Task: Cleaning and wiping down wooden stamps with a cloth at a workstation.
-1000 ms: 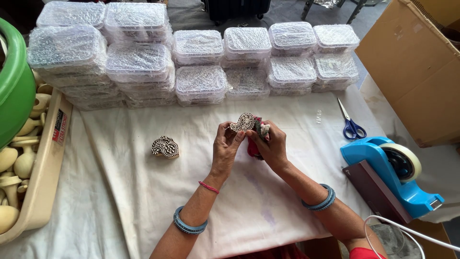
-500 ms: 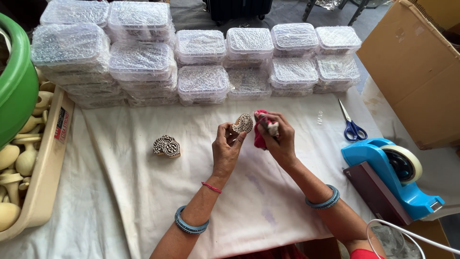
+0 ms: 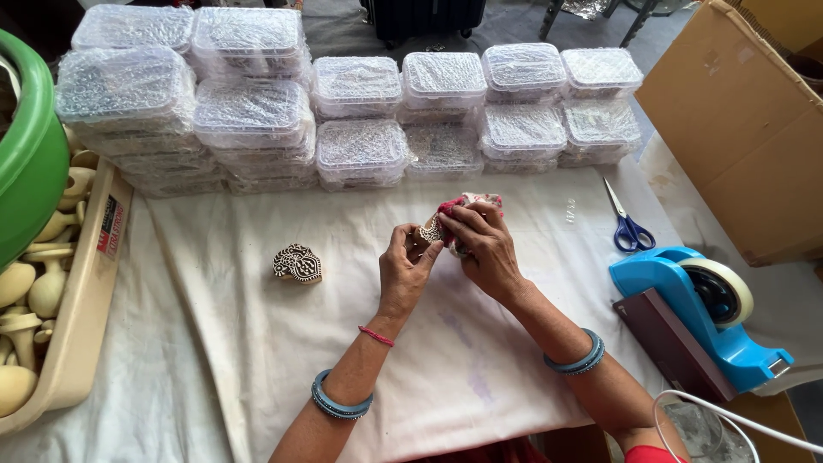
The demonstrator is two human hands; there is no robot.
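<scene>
Since the earlier frames both hands have drifted slightly lower and nearer my chest, the block turned so its carved face shows less; the second block on the cloth has not moved.

Inventory, largest first:

1. Tabletop (image 3: 257,360), draped in a white cloth, under both hands.
2. Cardboard box (image 3: 746,129), well to the right of my right hand.
3. Green tub (image 3: 30,163), far left of my left hand.
4. Stacked clear lidded containers (image 3: 360,129), in rows beyond the hands.
5. Beige tray (image 3: 86,291) of pale wooden knobs, left of the left hand.
6. Blue tape dispenser (image 3: 711,317), near right of the right forearm.
7. Blue-handled scissors (image 3: 630,227), right of the hands, beyond the dispenser.
8. Left hand (image 3: 407,274), closed around the carved wooden block (image 3: 431,230), fingers pinching its edges from below.
9. Right hand (image 3: 484,249), closed on a red cloth (image 3: 450,208) pressed against the block from above.
10. Second carved block (image 3: 297,263), lying carved face up, left of the left hand, apart from it.

Handling note, my judgement: the held block looks stiff, dense for its size, and not slippery. Its fine raised pattern seems the fragile part, so I would grip the plain sides or back, never the carved face. The cloth is soft and limp; bunch it to hold.
</scene>
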